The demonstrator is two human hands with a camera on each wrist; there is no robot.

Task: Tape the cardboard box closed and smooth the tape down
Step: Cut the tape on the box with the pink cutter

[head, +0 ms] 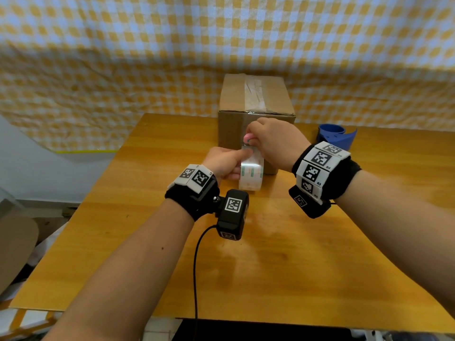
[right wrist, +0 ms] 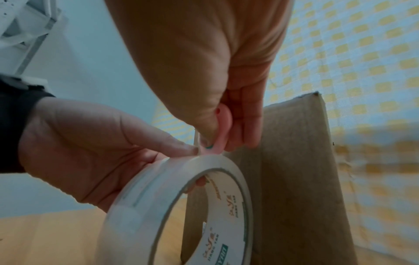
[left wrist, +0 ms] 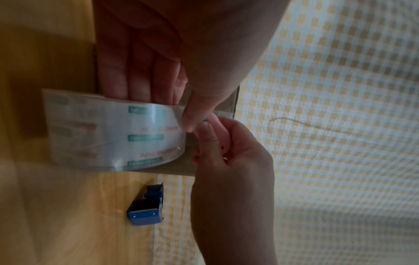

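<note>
The cardboard box point(head: 256, 94) stands at the table's far edge, with a wrinkled strip of clear tape point(head: 254, 91) along its top seam. In front of its near face, my left hand point(head: 226, 163) grips the clear tape roll point(head: 252, 175), thumb on the rim and fingers through the core. My right hand point(head: 270, 141) pinches a small pink cutter point(head: 247, 138) against the tape just above the roll. The right wrist view shows the cutter point(right wrist: 223, 125) touching a short pulled-out strip at the roll point(right wrist: 181, 206). The left wrist view has the roll point(left wrist: 113, 136) against the box point(left wrist: 181, 166).
A blue tape dispenser point(head: 336, 136) sits on the wooden table point(head: 246, 267) to the right of the box, also visible as the dispenser point(left wrist: 147, 208) in the left wrist view. A yellow checked cloth point(head: 123, 70) hangs behind the table. A black cable point(head: 197, 267) trails from my left wrist.
</note>
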